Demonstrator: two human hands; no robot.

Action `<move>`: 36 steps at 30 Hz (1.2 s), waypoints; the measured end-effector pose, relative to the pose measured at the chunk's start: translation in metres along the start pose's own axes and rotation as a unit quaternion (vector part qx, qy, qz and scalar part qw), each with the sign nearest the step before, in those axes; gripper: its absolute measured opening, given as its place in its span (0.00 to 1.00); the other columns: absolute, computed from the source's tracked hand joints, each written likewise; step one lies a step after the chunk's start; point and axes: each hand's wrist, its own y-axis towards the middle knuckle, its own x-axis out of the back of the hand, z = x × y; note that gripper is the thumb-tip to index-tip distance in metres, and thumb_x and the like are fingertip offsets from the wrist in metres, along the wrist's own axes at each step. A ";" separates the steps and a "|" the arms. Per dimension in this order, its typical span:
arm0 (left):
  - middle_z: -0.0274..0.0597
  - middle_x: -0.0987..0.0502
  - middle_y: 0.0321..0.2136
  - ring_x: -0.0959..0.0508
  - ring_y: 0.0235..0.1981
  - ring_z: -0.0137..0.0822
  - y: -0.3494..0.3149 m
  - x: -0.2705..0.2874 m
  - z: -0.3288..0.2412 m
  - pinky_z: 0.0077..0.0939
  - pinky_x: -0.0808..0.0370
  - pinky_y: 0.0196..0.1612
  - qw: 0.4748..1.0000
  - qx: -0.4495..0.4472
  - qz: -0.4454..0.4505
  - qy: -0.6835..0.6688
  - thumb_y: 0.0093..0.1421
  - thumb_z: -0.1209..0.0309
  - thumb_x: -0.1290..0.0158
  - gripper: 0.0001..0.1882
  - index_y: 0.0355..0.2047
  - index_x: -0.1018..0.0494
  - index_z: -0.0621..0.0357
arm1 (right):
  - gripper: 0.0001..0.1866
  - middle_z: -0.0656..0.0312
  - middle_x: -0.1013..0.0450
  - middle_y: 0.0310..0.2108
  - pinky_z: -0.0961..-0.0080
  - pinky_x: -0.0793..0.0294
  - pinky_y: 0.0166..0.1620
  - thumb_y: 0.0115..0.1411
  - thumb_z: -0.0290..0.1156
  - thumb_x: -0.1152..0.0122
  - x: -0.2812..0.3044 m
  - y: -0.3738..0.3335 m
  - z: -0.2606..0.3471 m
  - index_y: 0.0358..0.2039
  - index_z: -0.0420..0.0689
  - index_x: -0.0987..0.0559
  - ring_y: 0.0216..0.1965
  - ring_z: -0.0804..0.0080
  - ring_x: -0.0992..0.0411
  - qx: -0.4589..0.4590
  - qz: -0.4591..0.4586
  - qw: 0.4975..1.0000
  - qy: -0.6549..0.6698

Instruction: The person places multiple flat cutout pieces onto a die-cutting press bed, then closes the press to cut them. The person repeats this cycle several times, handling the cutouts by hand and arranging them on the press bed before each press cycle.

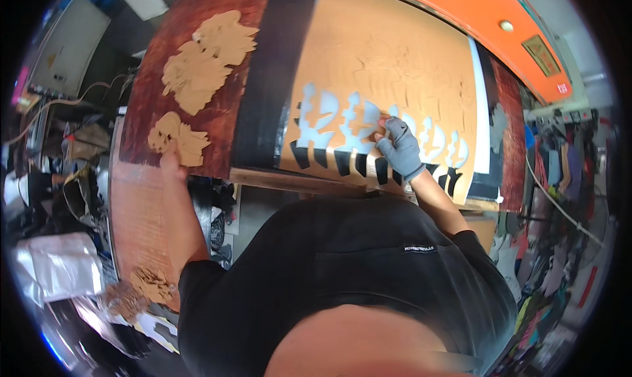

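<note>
My bare left hand (pixel 172 164) is closed on the near edge of a small pile of tan cut-out pieces (pixel 183 139), on the dark red board at the left. Its thumb lies on top; the other fingers are mostly hidden. My right hand (pixel 401 152), in a grey glove with bare fingertips, is over the near part of a large tan sheet (pixel 388 54). Its thumb and fingers come together in a pinch; what is between them, if anything, is too small to tell. Around it the sheet has several shaped openings (pixel 319 117), showing white and black beneath.
A larger heap of tan cut-outs (pixel 204 64) lies farther back on the red board (pixel 148 100). A black strip (pixel 266 87) runs between it and the sheet. Across the far right stretches an orange machine beam (pixel 474 15). More tan scraps (pixel 153 283) rest at the lower left.
</note>
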 end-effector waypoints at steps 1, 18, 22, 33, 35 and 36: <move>0.48 0.28 0.45 0.26 0.45 0.43 -0.005 -0.003 -0.003 0.37 0.26 0.45 1.000 0.003 -0.020 -0.008 0.58 0.67 0.48 0.23 0.52 0.36 0.66 | 0.16 0.52 0.31 0.42 0.66 0.32 0.47 0.49 0.31 0.39 0.010 -0.005 -0.009 0.39 0.42 0.27 0.44 0.53 0.33 0.007 -0.011 0.999 -0.046; 0.40 0.25 0.25 0.25 0.26 0.29 -0.115 -0.275 0.079 0.23 0.29 0.30 0.796 -0.208 0.211 0.528 0.59 0.64 0.50 0.17 0.42 0.31 0.65 | 0.21 0.47 0.35 0.52 0.56 0.40 0.54 0.54 0.35 0.45 0.086 -0.076 -0.120 0.46 0.36 0.28 0.53 0.44 0.39 -0.033 -0.101 0.951 -0.292; 0.36 0.26 0.23 0.27 0.22 0.28 -0.162 -0.271 0.089 0.22 0.30 0.28 0.893 -0.110 0.250 0.356 0.61 0.69 0.53 0.09 0.36 0.30 0.62 | 0.21 0.47 0.35 0.52 0.56 0.40 0.54 0.54 0.34 0.45 0.112 -0.099 -0.140 0.46 0.35 0.29 0.53 0.43 0.39 -0.046 -0.105 0.953 -0.279; 0.46 0.25 0.37 0.25 0.34 0.32 -0.170 -0.304 0.087 0.22 0.28 0.32 0.923 0.000 0.204 0.327 0.58 0.65 0.48 0.27 0.54 0.40 0.63 | 0.18 0.48 0.27 0.35 0.61 0.32 0.44 0.48 0.35 0.39 0.135 -0.033 -0.086 0.37 0.38 0.24 0.40 0.48 0.30 0.045 -0.146 0.959 -0.240; 0.44 0.26 0.37 0.25 0.33 0.34 -0.145 -0.324 0.081 0.25 0.27 0.36 0.930 0.131 0.284 0.193 0.59 0.65 0.49 0.23 0.51 0.37 0.66 | 0.19 0.49 0.27 0.38 0.62 0.32 0.46 0.48 0.36 0.40 0.107 0.007 -0.065 0.40 0.39 0.25 0.42 0.49 0.31 0.088 -0.119 0.977 -0.152; 0.44 0.26 0.37 0.24 0.33 0.35 -0.137 -0.330 0.081 0.27 0.27 0.37 0.923 0.177 0.318 0.123 0.59 0.65 0.49 0.22 0.49 0.35 0.67 | 0.20 0.50 0.28 0.41 0.63 0.33 0.48 0.50 0.37 0.39 0.090 0.024 -0.054 0.42 0.40 0.26 0.45 0.51 0.32 0.093 -0.073 0.987 -0.111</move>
